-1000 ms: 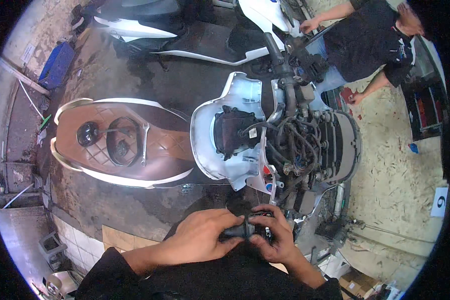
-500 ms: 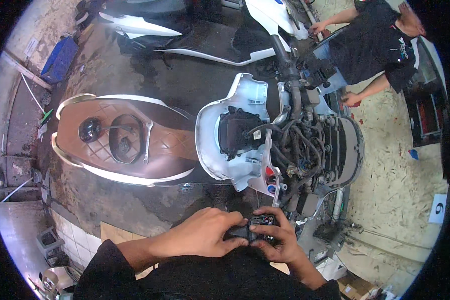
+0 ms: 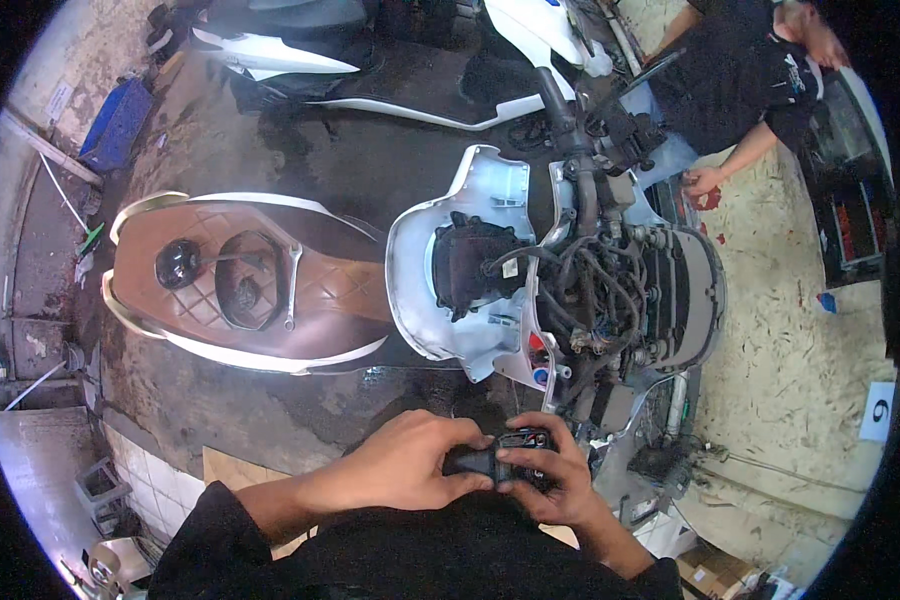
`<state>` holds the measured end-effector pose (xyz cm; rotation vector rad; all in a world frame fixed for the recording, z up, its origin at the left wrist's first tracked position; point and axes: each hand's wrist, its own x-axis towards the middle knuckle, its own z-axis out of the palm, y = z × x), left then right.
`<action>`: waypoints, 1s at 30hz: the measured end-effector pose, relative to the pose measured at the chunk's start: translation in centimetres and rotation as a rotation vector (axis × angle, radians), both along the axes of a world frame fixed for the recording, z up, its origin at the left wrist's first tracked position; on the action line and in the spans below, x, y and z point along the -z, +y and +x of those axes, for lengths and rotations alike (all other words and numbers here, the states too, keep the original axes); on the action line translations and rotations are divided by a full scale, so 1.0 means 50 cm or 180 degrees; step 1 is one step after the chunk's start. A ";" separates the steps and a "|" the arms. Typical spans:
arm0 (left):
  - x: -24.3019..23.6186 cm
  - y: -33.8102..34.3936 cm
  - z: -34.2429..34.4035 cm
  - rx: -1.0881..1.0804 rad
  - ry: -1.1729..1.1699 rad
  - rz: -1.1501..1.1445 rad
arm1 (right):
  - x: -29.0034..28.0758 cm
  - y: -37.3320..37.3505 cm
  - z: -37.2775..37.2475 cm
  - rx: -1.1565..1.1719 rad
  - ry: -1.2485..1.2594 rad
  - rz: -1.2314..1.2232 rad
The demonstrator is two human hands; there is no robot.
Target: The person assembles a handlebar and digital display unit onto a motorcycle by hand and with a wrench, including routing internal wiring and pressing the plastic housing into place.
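Close in front of my body, both hands meet on a small black part (image 3: 478,462) with a rounded left end and a recessed right end where some metal and red show; its exact kind I cannot make out. My left hand (image 3: 395,465) pinches the rounded end between thumb and fingers. From the other side my right hand (image 3: 558,482) wraps its fingers around the recessed end. Just beyond lies a partly stripped scooter: brown quilted seat (image 3: 195,275), pale blue-white front panel (image 3: 460,330), and bare cables (image 3: 610,300) around the handlebar stem.
A wrench (image 3: 293,287) and a round black cap (image 3: 179,264) rest on the seat. Another white-and-black scooter (image 3: 410,80) stands behind. At the upper right a co-worker's hand (image 3: 703,181) is near the front end. A blue crate (image 3: 118,124) sits far left.
The co-worker's arms have shifted at the far right. My hands stay nearly in place on the black part, which is turned slightly; the view has moved a little.
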<state>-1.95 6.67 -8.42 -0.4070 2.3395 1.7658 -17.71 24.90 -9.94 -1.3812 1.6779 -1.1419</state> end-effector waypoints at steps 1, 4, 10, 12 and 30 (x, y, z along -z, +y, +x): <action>0.000 0.004 0.000 0.0007 0.0002 0.0004 | -0.001 0.000 0.000 0.0040 0.0174 -0.0022; -0.001 0.021 0.007 -0.0201 0.0341 -0.0409 | -0.002 -0.003 0.003 0.0203 -0.0067 0.0009; 0.007 0.040 0.015 -0.0440 0.0506 -0.0667 | -0.007 -0.009 0.008 0.0333 -0.0037 0.0036; 0.007 0.042 0.012 -0.0433 0.0465 -0.0748 | -0.007 -0.012 0.010 0.0353 -0.0044 0.0060; 0.053 0.021 -0.013 -0.0734 0.0797 0.0574 | -0.028 -0.020 -0.014 0.0155 -0.0203 0.0592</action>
